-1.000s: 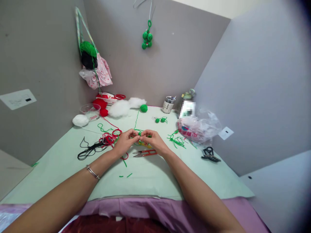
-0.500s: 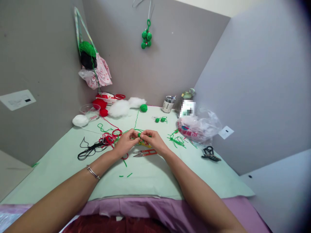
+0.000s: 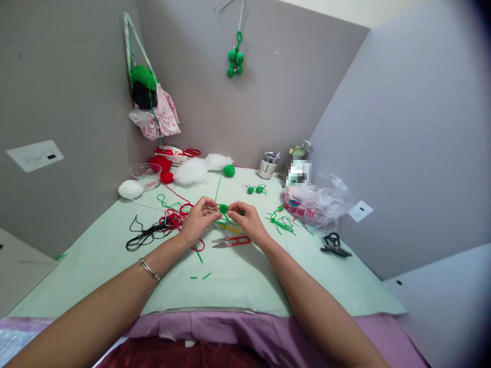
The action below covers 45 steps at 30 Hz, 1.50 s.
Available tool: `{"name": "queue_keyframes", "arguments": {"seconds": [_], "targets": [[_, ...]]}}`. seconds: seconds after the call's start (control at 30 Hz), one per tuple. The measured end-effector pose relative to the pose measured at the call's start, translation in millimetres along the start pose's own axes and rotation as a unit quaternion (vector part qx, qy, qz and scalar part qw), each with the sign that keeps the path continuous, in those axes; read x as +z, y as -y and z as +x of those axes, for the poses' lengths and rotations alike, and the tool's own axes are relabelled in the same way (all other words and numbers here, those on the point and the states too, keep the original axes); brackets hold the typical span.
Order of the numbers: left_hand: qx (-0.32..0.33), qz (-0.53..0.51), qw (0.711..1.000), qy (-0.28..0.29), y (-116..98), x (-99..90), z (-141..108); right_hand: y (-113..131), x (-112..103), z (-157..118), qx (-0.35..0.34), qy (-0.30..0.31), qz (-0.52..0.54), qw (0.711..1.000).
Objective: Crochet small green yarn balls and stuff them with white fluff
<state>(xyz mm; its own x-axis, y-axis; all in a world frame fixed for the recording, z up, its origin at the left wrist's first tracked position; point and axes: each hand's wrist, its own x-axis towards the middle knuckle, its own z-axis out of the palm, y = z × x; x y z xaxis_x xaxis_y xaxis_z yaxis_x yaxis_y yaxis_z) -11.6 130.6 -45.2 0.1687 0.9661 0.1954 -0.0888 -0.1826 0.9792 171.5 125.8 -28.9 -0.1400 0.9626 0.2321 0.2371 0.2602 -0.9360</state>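
Near the middle of the frame, a small green knitted-looking piece (image 3: 223, 208) is held up between two bare hands, just above the surface (image 3: 249, 291). The left hand (image 3: 199, 217) has its grip closed on the piece's left edge, thumb and fingertips pinching it; the right hand (image 3: 249, 221) pinches the opposite edge, its fingers curled. A bracelet (image 3: 149, 269) circles the left wrist. Just below the hands lie a yellow tool (image 3: 231, 229), partly hidden, and orange-handled snips (image 3: 241, 240), blades pointing left. Left of centre, a tangle of red yarn (image 3: 176, 219) meets a bundle of black cord (image 3: 143, 237). Right of centre are loose green strands (image 3: 283, 223), with a plastic bag (image 3: 307, 204) just beyond them and a black clip (image 3: 335, 245) farther right. Behind the hands sit a green ball (image 3: 229, 170) and white stuffing (image 3: 191, 171); at upper centre hangs a green beaded-looking ornament (image 3: 235, 61).
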Motion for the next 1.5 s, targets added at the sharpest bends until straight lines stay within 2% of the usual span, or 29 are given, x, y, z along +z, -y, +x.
{"name": "queue_keyframes", "arguments": {"seconds": [0.2, 0.33, 0.57, 0.67, 0.77, 0.93, 1.0, 1.13, 1.27, 1.37, 1.5], "targets": [[-0.011, -0.017, 1.000, 0.013, -2, -0.8, -1, 2, 1, 0, -0.013, -0.013, 0.002, 1.000], [-0.008, -0.008, 1.000, -0.004, -1, -0.6, -2, 4, 4, -1, -0.005, 0.004, 0.004, 1.000], [-0.053, -0.013, 0.998, 0.030, 3, 1.3, 1, 7, 3, -3, 0.022, 0.035, 0.020, 0.999], [-0.052, -0.003, 0.998, 0.038, 4, -0.4, 4, 6, 2, -3, 0.025, 0.048, 0.014, 0.998], [-0.034, 0.040, 0.998, 0.028, 4, -0.6, 4, 3, 6, -2, 0.021, 0.042, -0.024, 0.999], [0.041, 0.128, 0.990, -0.040, 4, 6.9, -3, -1, 19, -3, -0.008, -0.038, -0.141, 0.989], [0.063, 0.148, 0.986, -0.048, 5, 9.2, -5, -2, 21, -3, -0.019, -0.048, -0.175, 0.983], [0.092, 0.175, 0.980, -0.027, 8, 9.1, -7, -3, 16, -3, -0.024, -0.013, -0.201, 0.979], [0.125, 0.200, 0.972, 0.014, 11, 7.9, -8, -5, 10, -1, 0.001, 0.002, -0.190, 0.982], [0.143, 0.212, 0.966, 0.040, 11, 5.8, -7, -7, 6, 3, 0.029, 0.010, -0.146, 0.989], [0.156, 0.242, 0.955, 0.067, 9, -0.7, -4, -7, 0, 5, 0.077, 0.073, -0.051, 0.993]]}}
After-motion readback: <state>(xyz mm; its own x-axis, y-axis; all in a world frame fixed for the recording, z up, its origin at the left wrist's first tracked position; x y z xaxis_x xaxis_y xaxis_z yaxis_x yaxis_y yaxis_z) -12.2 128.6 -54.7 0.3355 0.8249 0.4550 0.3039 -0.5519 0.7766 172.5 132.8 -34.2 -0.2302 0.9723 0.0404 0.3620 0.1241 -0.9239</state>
